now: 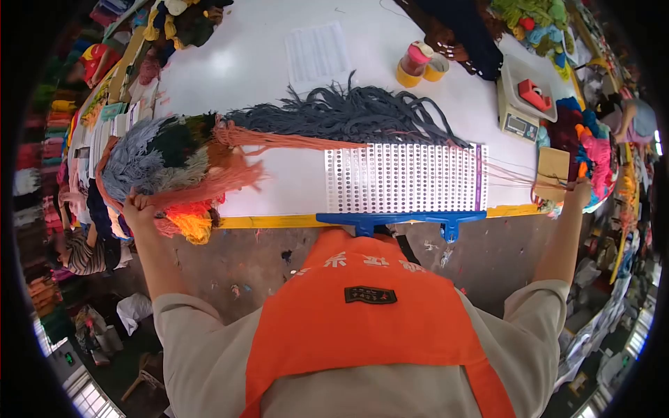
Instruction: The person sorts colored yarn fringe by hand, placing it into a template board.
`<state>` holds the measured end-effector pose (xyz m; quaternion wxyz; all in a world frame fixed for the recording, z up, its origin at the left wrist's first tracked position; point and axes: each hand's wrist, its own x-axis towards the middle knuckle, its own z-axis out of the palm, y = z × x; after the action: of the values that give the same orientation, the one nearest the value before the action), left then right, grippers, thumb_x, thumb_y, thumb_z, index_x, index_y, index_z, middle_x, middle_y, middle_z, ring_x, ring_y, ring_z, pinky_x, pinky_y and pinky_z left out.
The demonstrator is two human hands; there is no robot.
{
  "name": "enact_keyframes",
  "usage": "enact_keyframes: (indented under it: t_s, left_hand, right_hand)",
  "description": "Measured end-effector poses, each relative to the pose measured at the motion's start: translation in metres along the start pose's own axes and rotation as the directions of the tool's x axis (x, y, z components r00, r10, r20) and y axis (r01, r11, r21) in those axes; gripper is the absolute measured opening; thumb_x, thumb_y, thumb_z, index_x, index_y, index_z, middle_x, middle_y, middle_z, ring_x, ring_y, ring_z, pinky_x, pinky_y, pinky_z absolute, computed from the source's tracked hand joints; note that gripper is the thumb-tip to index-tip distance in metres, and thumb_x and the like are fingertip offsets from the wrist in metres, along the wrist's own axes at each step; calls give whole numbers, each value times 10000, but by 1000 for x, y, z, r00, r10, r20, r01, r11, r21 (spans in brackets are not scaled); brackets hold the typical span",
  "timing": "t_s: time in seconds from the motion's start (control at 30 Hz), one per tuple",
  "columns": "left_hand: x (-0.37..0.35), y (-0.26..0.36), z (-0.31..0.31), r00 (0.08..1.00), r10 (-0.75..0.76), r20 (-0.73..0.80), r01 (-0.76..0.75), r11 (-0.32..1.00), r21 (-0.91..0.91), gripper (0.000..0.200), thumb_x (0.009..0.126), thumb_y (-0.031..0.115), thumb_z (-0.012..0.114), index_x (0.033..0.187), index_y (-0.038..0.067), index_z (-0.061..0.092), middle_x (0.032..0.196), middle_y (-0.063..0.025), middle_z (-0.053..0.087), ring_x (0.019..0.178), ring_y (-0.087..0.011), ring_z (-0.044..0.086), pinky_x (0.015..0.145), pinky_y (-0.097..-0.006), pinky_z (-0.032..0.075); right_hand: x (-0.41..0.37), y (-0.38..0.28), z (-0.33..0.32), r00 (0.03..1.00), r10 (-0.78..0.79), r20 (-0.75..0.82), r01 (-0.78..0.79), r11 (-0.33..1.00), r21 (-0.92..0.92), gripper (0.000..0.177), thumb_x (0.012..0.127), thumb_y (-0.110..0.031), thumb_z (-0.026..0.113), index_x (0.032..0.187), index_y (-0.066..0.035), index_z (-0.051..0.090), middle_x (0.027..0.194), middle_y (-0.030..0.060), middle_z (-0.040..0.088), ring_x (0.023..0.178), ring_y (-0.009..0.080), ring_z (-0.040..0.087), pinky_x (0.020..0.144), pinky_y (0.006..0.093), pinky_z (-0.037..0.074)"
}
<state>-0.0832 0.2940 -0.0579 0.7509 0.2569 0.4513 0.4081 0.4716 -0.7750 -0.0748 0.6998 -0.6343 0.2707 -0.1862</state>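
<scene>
Two hands spread wide in the head view. Left of frame, the left hand clutches salmon yarn; at right, the right hand grasps thin salmon strands — apparently drawn straight past the central perforated card, whose blue clip probably stops it slipping.

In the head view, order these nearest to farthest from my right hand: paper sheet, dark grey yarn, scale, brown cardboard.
1. Brown cardboard, just left of your right hand.
2. Scale, beyond the cardboard.
3. Dark grey yarn, mid-table.
4. Paper sheet, far side.
</scene>
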Motion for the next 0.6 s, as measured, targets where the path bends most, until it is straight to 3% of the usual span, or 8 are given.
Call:
enact_keyframes:
  t_s: [0.1, 0.13, 0.17, 0.2, 0.27, 0.37, 0.43, 0.6]
  left_hand:
    - [-61, -89, 53, 981, -120, 150, 89, 976, 201, 161, 880, 135, 568, 1028, 93, 619, 517, 82, 273, 429, -48, 269, 409, -205, 232]
    - [-73, -134, 65, 867, -395, 305, 393, 917, 72, 271, 876, 147, 598, 1139, 88, 629, 535, 92, 324, 444, -29, 322, 414, -193, 280]
    - [-87, -191, 77, 846, -414, 336, 330, 901, 281, 279, 890, 158, 630, 1162, 97, 628, 600, 90, 426, 463, -24, 361, 398, -175, 316]
    - [-153, -236, 146, 918, -384, 97, 331, 877, 347, 256, 927, 208, 620, 1163, 109, 637, 729, 76, 536, 489, -8, 383, 377, -154, 302]
    - [-136, -331, 131, 693, -680, 241, 536, 709, 459, 205, 933, 249, 628, 1061, 90, 653, 931, 29, 639, 509, 11, 399, 364, -145, 277]
    - [-176, -423, 181, 608, -783, 132, 545, 533, 647, 154, 919, 191, 617, 976, 63, 681, 954, -19, 691, 544, -22, 439, 393, -154, 262]
    - [-187, -458, 194, 627, -772, 105, 529, 522, 669, 182, 929, 192, 604, 1014, 55, 688, 967, -27, 691, 568, -35, 460, 400, -179, 265]
    - [-208, -442, 210, 545, -779, 311, 476, 592, 650, 273, 973, 248, 562, 1133, 46, 653, 1007, -58, 690, 512, -43, 428, 389, -207, 269]
  right_hand:
    - [17, 80, 24, 857, -371, 358, 499, 773, -392, 149, 950, -131, 499, 1059, -70, 580, 793, -5, 526, 597, 90, 458, 467, 255, 380]
    - [-18, 100, 65, 985, -128, 117, 169, 865, -472, 273, 974, -102, 429, 1217, -77, 550, 829, -3, 521, 541, 90, 432, 445, 233, 364]
    - [-76, 120, 88, 800, -66, 597, 412, 783, -466, 255, 1000, -153, 429, 1212, -87, 555, 867, -22, 546, 625, 96, 491, 553, 244, 431]
    - [-118, 154, 123, 711, -114, 694, 545, 713, -441, 252, 1010, -167, 417, 1176, -77, 583, 806, -13, 537, 685, 103, 505, 604, 279, 434]
    - [-188, 223, 166, 449, -158, 879, 861, 339, -379, 240, 1013, -211, 427, 1033, -58, 610, 783, 141, 595, 722, 252, 600, 641, 383, 464]
    - [-311, 211, 228, 407, 306, 860, 736, 447, -508, 210, 984, -333, 482, 1077, -161, 559, 823, 211, 669, 809, 432, 649, 705, 532, 489]
    - [-337, 217, 238, 324, 255, 911, 697, 587, -412, 169, 989, -299, 488, 1043, -152, 551, 766, 192, 662, 757, 420, 645, 635, 492, 487]
    - [-313, 150, 201, 428, 187, 884, 314, 887, -339, 109, 974, -157, 563, 1034, -66, 576, 765, 0, 526, 660, 80, 476, 578, 262, 406]
